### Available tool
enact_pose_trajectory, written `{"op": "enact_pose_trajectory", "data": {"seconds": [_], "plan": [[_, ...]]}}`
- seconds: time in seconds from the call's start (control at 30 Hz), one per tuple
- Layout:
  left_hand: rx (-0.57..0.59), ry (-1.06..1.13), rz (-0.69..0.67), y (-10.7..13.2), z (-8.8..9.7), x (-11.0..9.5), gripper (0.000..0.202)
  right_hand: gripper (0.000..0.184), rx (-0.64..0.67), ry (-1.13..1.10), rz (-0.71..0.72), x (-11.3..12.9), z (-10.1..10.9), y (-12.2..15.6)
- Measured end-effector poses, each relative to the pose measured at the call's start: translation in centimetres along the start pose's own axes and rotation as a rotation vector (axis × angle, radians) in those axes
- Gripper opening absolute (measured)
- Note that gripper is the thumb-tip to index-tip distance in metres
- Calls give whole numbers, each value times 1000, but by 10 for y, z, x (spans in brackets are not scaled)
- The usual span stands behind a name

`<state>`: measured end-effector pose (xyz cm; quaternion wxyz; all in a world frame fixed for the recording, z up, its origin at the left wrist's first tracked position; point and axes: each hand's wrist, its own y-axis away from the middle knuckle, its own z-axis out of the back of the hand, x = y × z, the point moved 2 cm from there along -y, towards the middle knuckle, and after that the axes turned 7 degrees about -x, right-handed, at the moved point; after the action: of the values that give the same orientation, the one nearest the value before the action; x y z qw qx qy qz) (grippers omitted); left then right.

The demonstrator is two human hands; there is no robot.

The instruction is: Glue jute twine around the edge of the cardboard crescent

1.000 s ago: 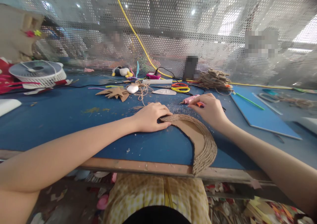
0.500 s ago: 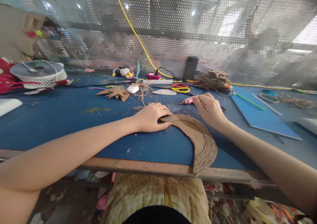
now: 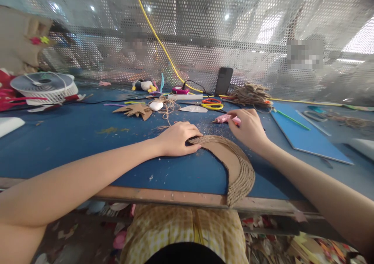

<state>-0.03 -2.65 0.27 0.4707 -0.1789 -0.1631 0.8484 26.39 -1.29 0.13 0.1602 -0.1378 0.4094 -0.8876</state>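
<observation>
A crescent-shaped piece of cardboard [image 3: 230, 158] lies on the blue table, its outer curve covered with rows of brown twine [image 3: 247, 174]. My left hand [image 3: 179, 138] is closed on its upper left tip, thumb below and fingers above. A pink glue gun [image 3: 223, 118] lies just beyond the crescent, nozzle pointing left. Over its rear part is my right hand [image 3: 247, 128], thumb and index finger apart, with pink body showing in the gap. The other fingers of that hand are partly hidden.
Behind lie scissors [image 3: 212, 104], cut cardboard [image 3: 134, 110], a white case [image 3: 156, 106], loose twine and a twine bundle [image 3: 251, 92]. A phone [image 3: 224, 81] leans on the perforated screen. A blue board [image 3: 309, 133] is at right, a white fan [image 3: 43, 87] at left.
My right hand's thumb and index finger have spread apart around the glue gun, which stays in place. My left hand and the crescent have not visibly moved.
</observation>
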Motion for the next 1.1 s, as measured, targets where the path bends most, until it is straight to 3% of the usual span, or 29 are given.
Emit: {"op": "enact_pose_trajectory", "data": {"seconds": [0.13,0.23,0.37,0.6,0.7,0.9,1.0,1.1], "plan": [[-3,8,-5,0,1,0,38,39,18,293,-121,-25,-4,5],[-7,18,-11,0,2,-2,37,46,218,363,-191,-36,-7,4],[-4,27,3,0,3,-4,35,39,462,313,-244,-33,-7,-3],[8,13,39,1,4,-5,34,41,377,292,-339,-24,-6,-2],[12,4,55,1,4,-7,34,44,224,293,-211,-23,-2,-5],[14,36,105,1,3,-7,33,33,-26,426,212,-12,15,-12],[13,63,140,0,3,-7,33,33,-52,438,351,-7,18,-10],[-13,58,200,0,4,-9,31,36,-42,430,361,-5,17,-8]]}}
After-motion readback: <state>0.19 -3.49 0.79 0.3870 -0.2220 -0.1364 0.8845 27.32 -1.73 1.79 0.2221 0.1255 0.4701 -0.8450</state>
